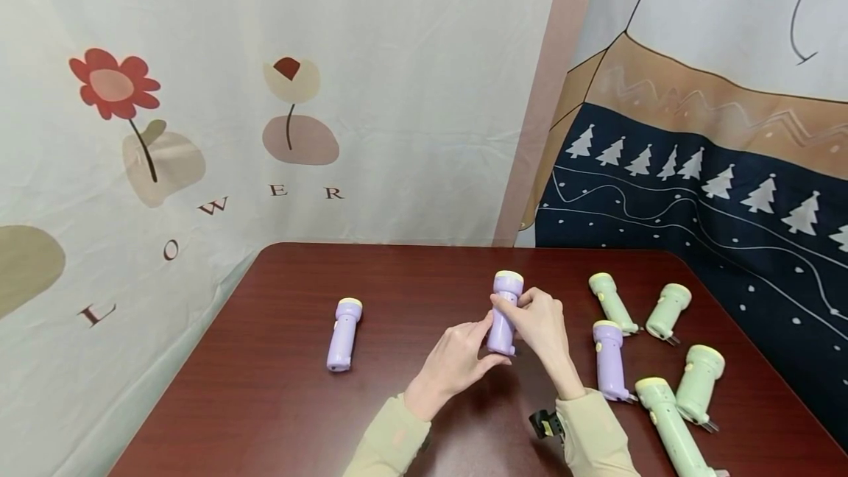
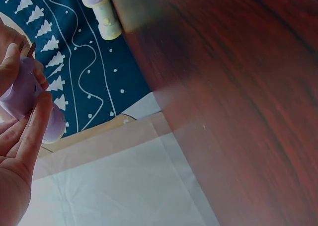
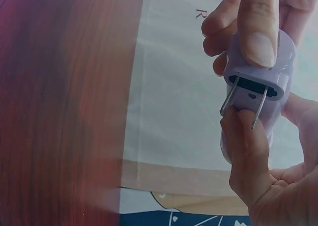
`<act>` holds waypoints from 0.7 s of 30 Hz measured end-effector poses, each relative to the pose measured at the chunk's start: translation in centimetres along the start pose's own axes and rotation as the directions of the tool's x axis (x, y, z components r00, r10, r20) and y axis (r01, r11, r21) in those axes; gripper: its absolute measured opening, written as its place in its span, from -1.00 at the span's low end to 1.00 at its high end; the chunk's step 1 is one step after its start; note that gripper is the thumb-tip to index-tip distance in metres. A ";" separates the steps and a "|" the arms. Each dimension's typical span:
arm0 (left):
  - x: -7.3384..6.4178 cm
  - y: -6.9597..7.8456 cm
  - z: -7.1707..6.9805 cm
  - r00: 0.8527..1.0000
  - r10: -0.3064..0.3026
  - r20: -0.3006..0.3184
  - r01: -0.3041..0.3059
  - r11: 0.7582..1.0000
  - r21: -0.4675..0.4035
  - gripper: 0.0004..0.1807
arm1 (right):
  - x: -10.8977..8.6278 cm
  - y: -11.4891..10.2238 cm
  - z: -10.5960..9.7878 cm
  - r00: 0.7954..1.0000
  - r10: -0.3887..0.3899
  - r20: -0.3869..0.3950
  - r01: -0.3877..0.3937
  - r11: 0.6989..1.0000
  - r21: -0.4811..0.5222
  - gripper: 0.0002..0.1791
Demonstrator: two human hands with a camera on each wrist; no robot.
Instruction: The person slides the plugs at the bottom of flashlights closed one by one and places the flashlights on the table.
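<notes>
A purple flashlight (image 1: 507,288) with a cream rim is held above the table by both hands, its lamp end up in the head view. My left hand (image 1: 457,358) grips its lower end between thumb and fingers. My right hand (image 1: 545,322) pinches the upper body, thumb across the front. In the right wrist view two metal plug prongs (image 3: 261,107) stick out of the flashlight's tail end. The left wrist view shows the purple body (image 2: 22,89) partly hidden by fingers.
One purple flashlight (image 1: 344,337) lies alone at the left of the dark red table (image 1: 278,403). To the right lie another purple flashlight (image 1: 609,361) and several green ones, including a long one (image 1: 672,425) near the front. Prongs show on some. Printed cloth hangs behind the table.
</notes>
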State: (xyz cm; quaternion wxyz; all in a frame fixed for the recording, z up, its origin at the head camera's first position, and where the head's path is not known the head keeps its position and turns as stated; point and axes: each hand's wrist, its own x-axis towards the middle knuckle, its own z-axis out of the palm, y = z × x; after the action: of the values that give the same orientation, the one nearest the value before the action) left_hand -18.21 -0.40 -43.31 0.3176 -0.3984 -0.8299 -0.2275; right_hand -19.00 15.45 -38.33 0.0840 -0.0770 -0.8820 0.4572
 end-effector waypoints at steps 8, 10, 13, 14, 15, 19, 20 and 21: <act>-0.2 -0.1 -0.1 0.999 0.051 -0.019 -0.050 0.997 0.054 -0.28 | 0.0 -0.1 0.1 1.000 0.007 0.010 -0.007 1.000 0.004 -0.48; -0.2 -0.1 -0.1 0.998 0.058 -0.013 -0.057 0.996 0.069 -0.29 | -0.1 -0.1 0.1 1.000 0.013 0.010 -0.013 1.000 0.001 -0.48; -0.2 -0.1 -0.1 0.998 0.066 -0.004 -0.065 0.994 0.087 -0.30 | -0.1 -0.1 0.1 1.000 0.018 0.010 -0.018 1.000 -0.002 -0.47; -0.2 -0.1 -0.1 0.998 0.070 -0.002 -0.069 0.993 0.094 -0.31 | -0.1 -0.1 0.1 1.000 0.018 0.009 -0.018 1.000 -0.004 -0.47; -0.1 -0.1 -0.1 0.997 0.074 0.000 -0.073 0.992 0.100 -0.31 | -0.1 -0.1 0.1 1.000 0.018 0.009 -0.018 1.000 -0.005 -0.47; -0.1 0.0 -0.2 0.996 0.088 -0.003 -0.087 0.988 0.127 -0.33 | 0.0 -0.1 0.2 1.000 0.017 0.009 -0.017 1.000 -0.007 -0.46; -0.1 0.0 -0.2 0.996 0.091 -0.004 -0.089 0.987 0.131 -0.33 | 0.0 -0.1 0.2 1.000 0.018 0.011 -0.018 1.000 -0.006 -0.46; 0.0 0.0 -0.2 0.996 0.092 -0.004 -0.091 0.987 0.134 -0.33 | 0.0 -0.1 0.2 1.000 0.021 0.013 -0.021 1.000 -0.006 -0.46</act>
State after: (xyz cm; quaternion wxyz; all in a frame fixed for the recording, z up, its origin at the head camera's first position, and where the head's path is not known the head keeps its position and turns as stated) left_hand -18.13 -0.55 -43.19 0.3579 -0.4128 -0.8224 -0.1587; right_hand -19.05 15.25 -38.30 0.0734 -0.0836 -0.8830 0.4560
